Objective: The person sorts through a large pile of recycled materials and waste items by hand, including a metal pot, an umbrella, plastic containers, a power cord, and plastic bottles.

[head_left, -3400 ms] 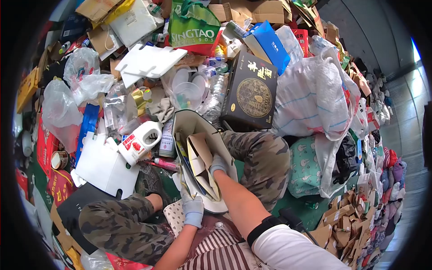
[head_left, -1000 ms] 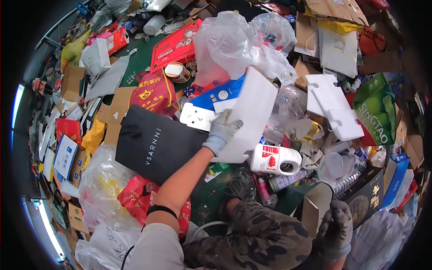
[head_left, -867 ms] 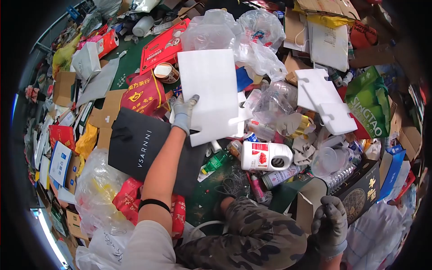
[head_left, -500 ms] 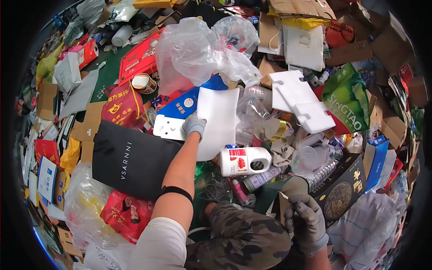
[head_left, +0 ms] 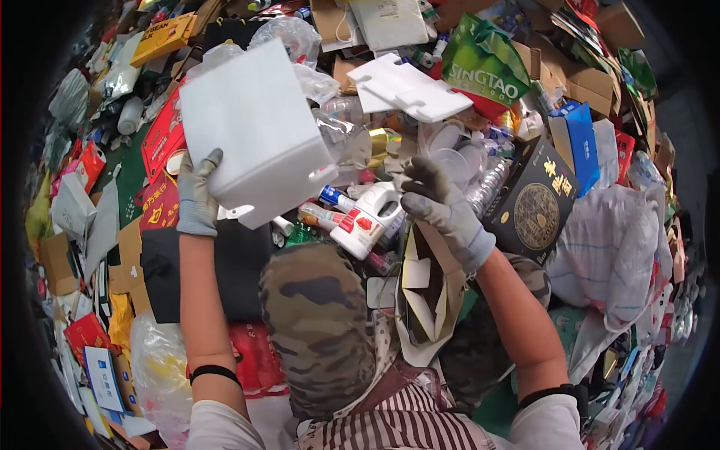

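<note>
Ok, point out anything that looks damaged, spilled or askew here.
Nearly everything lies jumbled. The white jug lies slantwise near a green bottle, rather than standing upright. The white sheet in the left hand has a notched edge, though that may be by design. I see no clear spill.

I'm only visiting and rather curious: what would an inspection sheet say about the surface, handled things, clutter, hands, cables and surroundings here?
Surface: green floor, visible only in patches.
Handled things: white foam, raised above the heap; open bag between the knees.
Clutter: white jug, black box, green bag.
Hands: both gloved; left hand grips the foam, right hand is open, nothing seen in it.
Cables: nothing seen.
Surroundings: cardboard and bags heaped around.
</note>
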The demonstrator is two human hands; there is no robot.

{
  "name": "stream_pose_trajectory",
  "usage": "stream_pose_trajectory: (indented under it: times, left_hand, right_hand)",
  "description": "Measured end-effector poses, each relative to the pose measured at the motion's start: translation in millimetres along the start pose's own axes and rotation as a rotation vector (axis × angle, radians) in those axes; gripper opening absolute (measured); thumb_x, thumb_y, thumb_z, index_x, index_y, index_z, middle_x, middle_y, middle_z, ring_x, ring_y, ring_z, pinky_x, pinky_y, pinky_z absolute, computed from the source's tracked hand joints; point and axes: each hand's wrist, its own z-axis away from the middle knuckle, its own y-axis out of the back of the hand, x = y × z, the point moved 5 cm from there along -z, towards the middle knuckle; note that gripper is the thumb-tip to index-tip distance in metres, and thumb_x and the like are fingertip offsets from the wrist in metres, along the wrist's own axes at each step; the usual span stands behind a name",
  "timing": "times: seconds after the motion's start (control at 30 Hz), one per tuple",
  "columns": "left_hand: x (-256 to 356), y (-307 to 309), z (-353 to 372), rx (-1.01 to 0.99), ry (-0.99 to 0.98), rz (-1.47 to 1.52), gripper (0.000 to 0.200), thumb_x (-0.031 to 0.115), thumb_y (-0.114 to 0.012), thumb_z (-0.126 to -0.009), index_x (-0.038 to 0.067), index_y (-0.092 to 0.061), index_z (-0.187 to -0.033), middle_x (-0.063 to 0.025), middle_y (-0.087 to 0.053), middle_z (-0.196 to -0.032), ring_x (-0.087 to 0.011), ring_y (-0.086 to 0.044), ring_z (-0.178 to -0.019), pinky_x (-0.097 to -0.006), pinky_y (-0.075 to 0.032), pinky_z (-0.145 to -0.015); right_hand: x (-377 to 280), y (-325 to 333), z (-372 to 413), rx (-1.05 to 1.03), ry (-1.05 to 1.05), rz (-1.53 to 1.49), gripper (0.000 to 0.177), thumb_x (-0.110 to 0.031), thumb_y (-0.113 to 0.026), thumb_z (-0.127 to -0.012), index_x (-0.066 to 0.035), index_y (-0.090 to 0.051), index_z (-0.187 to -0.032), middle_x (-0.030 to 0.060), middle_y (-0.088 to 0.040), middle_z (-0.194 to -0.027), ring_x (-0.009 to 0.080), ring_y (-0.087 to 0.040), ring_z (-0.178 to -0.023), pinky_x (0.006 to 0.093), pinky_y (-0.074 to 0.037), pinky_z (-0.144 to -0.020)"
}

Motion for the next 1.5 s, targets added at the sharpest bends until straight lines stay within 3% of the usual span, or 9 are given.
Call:
stream_pose_trajectory:
  times: [0.27,0.47,0.6,0.73,0.87,1.2,1.33,1.37,1.5]
  left_hand:
    - [75,-165,132,-0.382,-0.019,0.08,0.049,-0.002,-0.065,-0.071,0.001,-0.046,-0.116,-0.0106,-0.061,-0.094,-0.016,-0.059,-0.079,-0.0258,-0.05,-0.071]
    - [-56,-170,178,-0.438,0.457,0.259,0.062,0.005,-0.062,-0.077,0.004,-0.03,-0.131,-0.0152,-0.053,-0.11,-0.0183,-0.054,-0.097,-0.0277,-0.048,-0.077]
    - [-218,-127,242,-0.242,0.157,-0.579,0.078,0.022,-0.068,-0.069,0.005,-0.025,-0.132,-0.021,-0.04,-0.125,-0.0299,-0.043,-0.114,-0.0361,-0.038,-0.094]
    - [-233,-130,307,-0.616,0.408,-0.993,0.07,0.012,-0.055,-0.071,0.014,-0.025,-0.135,-0.0263,-0.043,-0.122,-0.0388,-0.046,-0.109,-0.0377,-0.039,-0.09]
    - [-224,-118,282,-0.386,0.4,-0.935,0.06,0.014,-0.052,-0.073,0.012,-0.034,-0.131,-0.0248,-0.055,-0.106,-0.0379,-0.054,-0.097,-0.0399,-0.043,-0.084]
    - [-196,-147,334,-0.494,0.39,-0.796,0.055,0.016,-0.047,-0.073,-0.001,-0.04,-0.125,-0.0239,-0.049,-0.117,-0.0345,-0.051,-0.103,-0.0378,-0.04,-0.09]
    - [-219,-134,322,-0.341,0.219,-0.799,0.056,0.015,-0.047,-0.073,0.0,-0.039,-0.127,-0.0236,-0.05,-0.116,-0.0337,-0.052,-0.101,-0.0368,-0.04,-0.089]
    - [-197,-138,317,-0.497,0.543,-0.773,0.052,0.013,-0.049,-0.072,0.001,-0.042,-0.123,-0.0249,-0.051,-0.113,-0.036,-0.049,-0.104,-0.0388,-0.038,-0.091]
    - [-167,-137,296,-0.329,0.11,-0.875,0.052,0.012,-0.053,-0.069,0.003,-0.043,-0.12,-0.0198,-0.043,-0.122,-0.0354,-0.044,-0.111,-0.0408,-0.037,-0.091]
  right_hand:
    - [-60,4,73,-0.151,0.042,-0.486,0.058,-0.027,-0.072,-0.072,-0.004,-0.047,-0.119,0.0086,-0.057,-0.101,0.0195,-0.054,-0.097,0.0369,-0.041,-0.087]
    - [-44,39,134,0.386,0.042,0.113,0.033,-0.005,-0.061,-0.079,0.001,-0.05,-0.109,0.0061,-0.06,-0.091,0.0125,-0.059,-0.078,0.0201,-0.047,-0.066]
    - [-31,54,187,0.659,0.119,0.227,0.036,-0.006,-0.057,-0.081,-0.002,-0.047,-0.116,0.0044,-0.06,-0.09,0.0106,-0.057,-0.073,0.0232,-0.047,-0.065]
    - [-11,38,210,0.579,0.111,0.792,0.048,-0.008,-0.054,-0.082,-0.006,-0.039,-0.127,0.0138,-0.063,-0.089,0.0234,-0.063,-0.069,0.031,-0.048,-0.06]
    - [-10,46,217,0.679,0.012,1.332,0.049,-0.014,-0.053,-0.082,-0.012,-0.038,-0.128,0.0196,-0.061,-0.084,0.0373,-0.059,-0.074,0.0405,-0.048,-0.062]
    - [6,-52,233,0.25,0.077,1.249,0.056,-0.007,-0.054,-0.077,-0.004,-0.034,-0.129,0.0228,-0.056,-0.103,0.0381,-0.059,-0.085,0.0392,-0.048,-0.07]
    - [-8,-41,249,0.388,-0.065,0.856,0.049,-0.006,-0.055,-0.079,-0.003,-0.038,-0.125,0.0145,-0.059,-0.099,0.0219,-0.06,-0.085,0.0315,-0.047,-0.072]
    - [-2,-31,250,0.436,-0.109,0.812,0.047,-0.006,-0.055,-0.08,-0.003,-0.038,-0.124,0.0131,-0.06,-0.098,0.0198,-0.06,-0.084,0.0304,-0.047,-0.071]
    - [14,50,265,0.741,-0.126,0.907,0.042,-0.001,-0.051,-0.081,0.0,-0.04,-0.122,0.0112,-0.06,-0.099,0.0183,-0.059,-0.085,0.028,-0.045,-0.076]
